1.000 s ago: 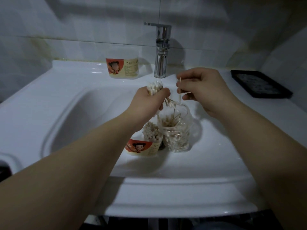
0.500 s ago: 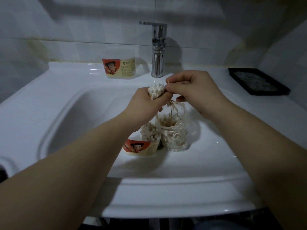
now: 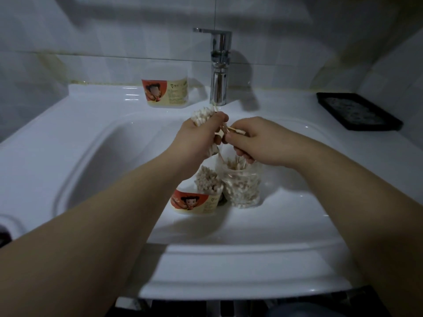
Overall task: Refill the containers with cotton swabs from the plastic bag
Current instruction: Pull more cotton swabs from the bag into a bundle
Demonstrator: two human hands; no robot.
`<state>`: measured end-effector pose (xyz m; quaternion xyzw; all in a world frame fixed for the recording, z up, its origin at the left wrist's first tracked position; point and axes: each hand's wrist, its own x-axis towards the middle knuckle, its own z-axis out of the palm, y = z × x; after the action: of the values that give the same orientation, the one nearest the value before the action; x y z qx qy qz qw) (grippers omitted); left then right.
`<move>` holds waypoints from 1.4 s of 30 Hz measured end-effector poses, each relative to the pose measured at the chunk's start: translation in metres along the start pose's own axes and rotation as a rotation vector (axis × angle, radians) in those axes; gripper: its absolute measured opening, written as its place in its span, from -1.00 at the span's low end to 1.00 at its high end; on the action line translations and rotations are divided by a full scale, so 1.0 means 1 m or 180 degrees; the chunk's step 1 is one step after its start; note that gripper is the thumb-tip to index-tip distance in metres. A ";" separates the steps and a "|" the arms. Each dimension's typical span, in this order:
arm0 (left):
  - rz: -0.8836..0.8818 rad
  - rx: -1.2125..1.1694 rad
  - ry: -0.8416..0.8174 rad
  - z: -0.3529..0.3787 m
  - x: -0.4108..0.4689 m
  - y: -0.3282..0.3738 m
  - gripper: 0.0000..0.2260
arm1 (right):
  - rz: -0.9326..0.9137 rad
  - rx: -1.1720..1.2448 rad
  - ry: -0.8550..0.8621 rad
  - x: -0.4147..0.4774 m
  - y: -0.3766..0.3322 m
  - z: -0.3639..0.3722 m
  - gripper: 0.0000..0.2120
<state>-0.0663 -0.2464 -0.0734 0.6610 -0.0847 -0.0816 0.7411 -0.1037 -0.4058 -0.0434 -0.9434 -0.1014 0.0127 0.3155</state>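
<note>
Two hands: left hand [image 3: 199, 140] grips swab bundle [image 3: 202, 116]; right hand [image 3: 261, 143] pinches a swab [image 3: 237, 130].
Change: right hand has dropped toward plastic bag [image 3: 243, 186].
Meaning: bundle likely grows before reaching container [image 3: 194, 202].

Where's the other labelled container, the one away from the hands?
Head view: the spare container stands upright on the back ledge of the sink, left of centre and just left of the tap.

right hand [image 3: 258, 140] — lower now, swab [image 3: 237, 130] tipped sideways
</note>
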 end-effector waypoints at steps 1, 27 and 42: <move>-0.0047 -0.0022 -0.0031 0.000 0.000 0.000 -0.89 | 0.0015 -0.0085 -0.0044 0.000 0.000 0.000 -0.73; 0.0081 -0.0396 0.0111 -0.002 -0.001 0.005 -0.78 | 0.0028 -0.0105 0.0201 -0.005 -0.010 -0.002 -0.69; -0.0197 -0.1003 0.0660 -0.002 0.004 0.007 -0.93 | 0.0106 -0.0603 0.0070 -0.009 -0.011 -0.005 -0.84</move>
<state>-0.0615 -0.2443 -0.0661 0.5438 0.0263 -0.0481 0.8374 -0.1136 -0.4021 -0.0331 -0.9706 -0.0831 -0.0021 0.2258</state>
